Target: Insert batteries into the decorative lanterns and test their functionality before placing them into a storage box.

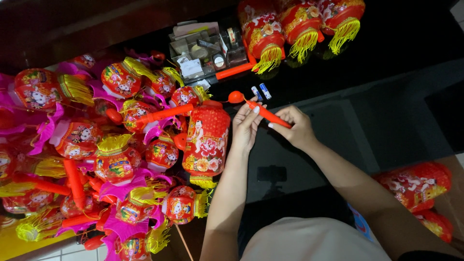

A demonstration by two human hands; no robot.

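Both hands — left hand (245, 126), right hand (296, 126) — grip an orange handle stick (263, 112) near the table's far edge; batteries (261, 92) lie just beyond it, seemingly awaiting fitting.

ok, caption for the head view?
Both hands, left hand and right hand, hold an orange stick beside a red lantern on the black table.

A dark, glossy black surface (386, 87) fills most of the view and mirrors faint shapes in dim indoor light. Its far edge at the upper left is dark reddish-brown wood (72, 24). Pale floor tiles (63, 251) show at the bottom left, beside a strip of yellow (19, 244).
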